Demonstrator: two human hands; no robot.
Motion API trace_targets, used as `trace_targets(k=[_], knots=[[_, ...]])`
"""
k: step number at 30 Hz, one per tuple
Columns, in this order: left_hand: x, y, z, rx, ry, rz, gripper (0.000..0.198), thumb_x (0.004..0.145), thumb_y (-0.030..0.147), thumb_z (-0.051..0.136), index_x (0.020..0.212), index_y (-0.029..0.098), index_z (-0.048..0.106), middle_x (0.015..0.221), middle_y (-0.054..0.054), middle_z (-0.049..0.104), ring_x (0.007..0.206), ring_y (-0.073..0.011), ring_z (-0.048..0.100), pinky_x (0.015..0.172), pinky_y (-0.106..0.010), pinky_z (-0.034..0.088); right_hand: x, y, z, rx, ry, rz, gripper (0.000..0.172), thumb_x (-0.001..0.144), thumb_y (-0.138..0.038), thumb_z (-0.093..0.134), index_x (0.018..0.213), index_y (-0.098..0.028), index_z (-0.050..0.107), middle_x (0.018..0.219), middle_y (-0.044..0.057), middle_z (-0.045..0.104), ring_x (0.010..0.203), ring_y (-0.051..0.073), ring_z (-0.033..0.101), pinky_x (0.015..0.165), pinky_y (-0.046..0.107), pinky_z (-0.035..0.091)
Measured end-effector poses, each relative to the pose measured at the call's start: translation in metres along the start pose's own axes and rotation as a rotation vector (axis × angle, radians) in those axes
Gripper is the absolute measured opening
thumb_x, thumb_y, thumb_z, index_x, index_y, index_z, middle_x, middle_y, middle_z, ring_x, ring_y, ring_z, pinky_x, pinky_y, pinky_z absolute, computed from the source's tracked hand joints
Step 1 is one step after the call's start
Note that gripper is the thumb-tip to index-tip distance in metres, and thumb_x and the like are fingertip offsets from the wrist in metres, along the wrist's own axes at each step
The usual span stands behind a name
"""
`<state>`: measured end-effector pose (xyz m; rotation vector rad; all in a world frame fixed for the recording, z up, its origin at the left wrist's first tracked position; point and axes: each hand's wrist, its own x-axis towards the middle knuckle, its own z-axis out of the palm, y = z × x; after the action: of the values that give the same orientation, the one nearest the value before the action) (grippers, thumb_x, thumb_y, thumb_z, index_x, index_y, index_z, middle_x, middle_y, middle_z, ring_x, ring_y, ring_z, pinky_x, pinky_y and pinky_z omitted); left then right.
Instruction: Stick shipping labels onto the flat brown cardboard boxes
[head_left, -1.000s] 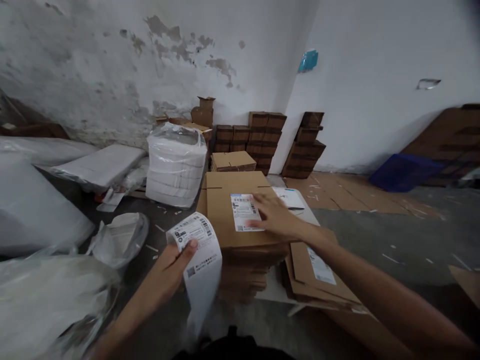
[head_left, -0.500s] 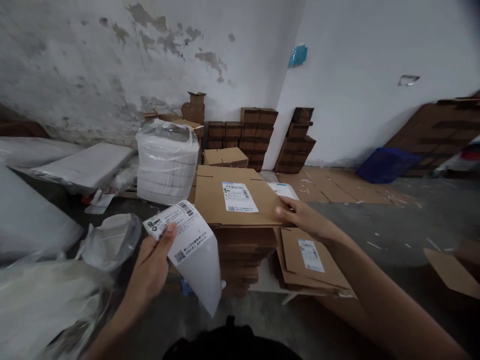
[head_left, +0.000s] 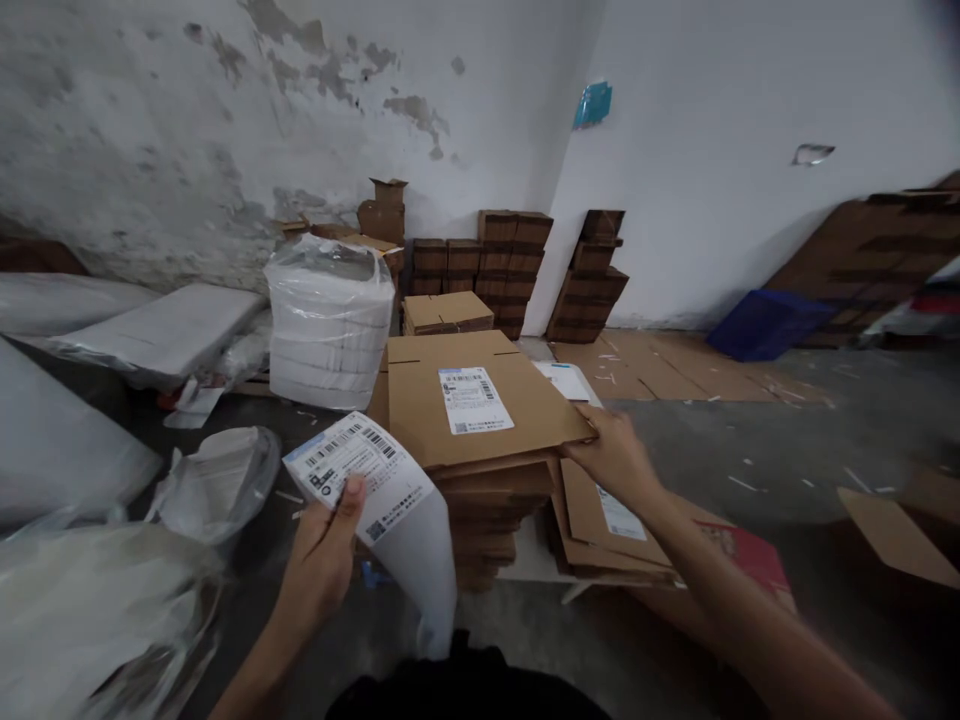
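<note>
My left hand [head_left: 324, 560] is closed on a strip of white shipping labels [head_left: 375, 490] that hangs down in front of me, thumb pressed on the top label. My right hand [head_left: 611, 455] grips the near right corner of the top flattened cardboard box [head_left: 480, 400], which carries a white shipping label [head_left: 474, 400] and is tilted up at that corner. It lies on a tall stack of flat cardboard boxes [head_left: 480, 520]. To the right of the stack, lower down, sits a pile of labelled flat boxes [head_left: 607, 530] under my right forearm.
A plastic-wrapped white bundle [head_left: 330, 320] stands left of the stack. Plastic-covered white bundles [head_left: 67, 450] fill the left floor. Brown carton stacks [head_left: 517, 265] line the far wall corner. A blue crate [head_left: 765, 325] and loose cardboard [head_left: 892, 525] lie to the right.
My right hand left the label it was pressing, slid to the top box's right corner and gripped it; that corner has now risen. My left hand still holds the label strip.
</note>
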<state>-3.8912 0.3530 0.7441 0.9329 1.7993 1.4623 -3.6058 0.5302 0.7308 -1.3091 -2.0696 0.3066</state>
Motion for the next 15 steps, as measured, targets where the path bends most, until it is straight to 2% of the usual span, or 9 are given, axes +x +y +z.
trace_targets(k=[3,5,7,10,13,15], knots=[[-0.003,0.002,0.005,0.056,-0.057,0.03,0.065,0.084,0.065,0.05,0.119,0.011,0.065,0.12,-0.015,0.069,0.119,-0.0311,0.059,0.105,-0.039,0.045,-0.008,-0.015,0.005,-0.307,0.21,-0.212,0.064,0.072,-0.012,0.056,0.136,-0.008,0.049,0.133,0.017,0.058,0.119,0.032,0.056,0.105,0.054,0.036],[-0.005,0.001,0.009,0.104,-0.08,0.084,0.062,0.088,0.062,0.048,0.121,0.012,0.064,0.125,-0.015,0.066,0.124,-0.0308,0.056,0.11,-0.042,0.04,-0.011,-0.031,0.012,-0.407,0.204,-0.442,0.066,0.075,-0.004,0.05,0.14,-0.011,0.045,0.14,0.013,0.053,0.127,0.027,0.051,0.11,0.048,0.034],[-0.007,0.0,0.011,0.167,-0.108,0.141,0.058,0.091,0.058,0.043,0.123,0.013,0.063,0.129,-0.015,0.064,0.127,-0.0303,0.053,0.112,-0.043,0.037,-0.011,-0.046,0.021,-0.444,0.129,-0.611,0.06,0.076,0.0,0.046,0.134,-0.01,0.052,0.134,0.011,0.059,0.121,0.025,0.054,0.103,0.04,0.043],[-0.006,-0.005,0.012,0.289,-0.163,0.237,0.056,0.094,0.054,0.039,0.122,0.014,0.064,0.129,-0.015,0.063,0.132,-0.0305,0.049,0.115,-0.045,0.032,-0.005,-0.062,0.035,-0.434,0.129,-0.646,0.048,0.077,-0.003,0.048,0.122,-0.009,0.062,0.118,0.011,0.068,0.101,0.024,0.063,0.085,0.036,0.052],[-0.004,-0.01,0.012,0.388,-0.167,0.309,0.054,0.095,0.051,0.037,0.12,0.014,0.066,0.127,-0.016,0.065,0.135,-0.0306,0.045,0.118,-0.049,0.024,0.005,-0.066,0.04,-0.344,0.265,-0.642,0.039,0.078,-0.005,0.05,0.113,-0.011,0.066,0.108,0.009,0.071,0.093,0.023,0.065,0.082,0.035,0.052],[-0.002,-0.012,0.011,0.443,-0.175,0.327,0.052,0.094,0.049,0.037,0.118,0.014,0.067,0.123,-0.016,0.067,0.135,-0.0307,0.045,0.119,-0.05,0.022,0.013,-0.062,0.031,-0.23,0.343,-0.61,0.033,0.081,-0.007,0.048,0.107,-0.013,0.067,0.103,0.008,0.072,0.092,0.021,0.065,0.082,0.033,0.052]])
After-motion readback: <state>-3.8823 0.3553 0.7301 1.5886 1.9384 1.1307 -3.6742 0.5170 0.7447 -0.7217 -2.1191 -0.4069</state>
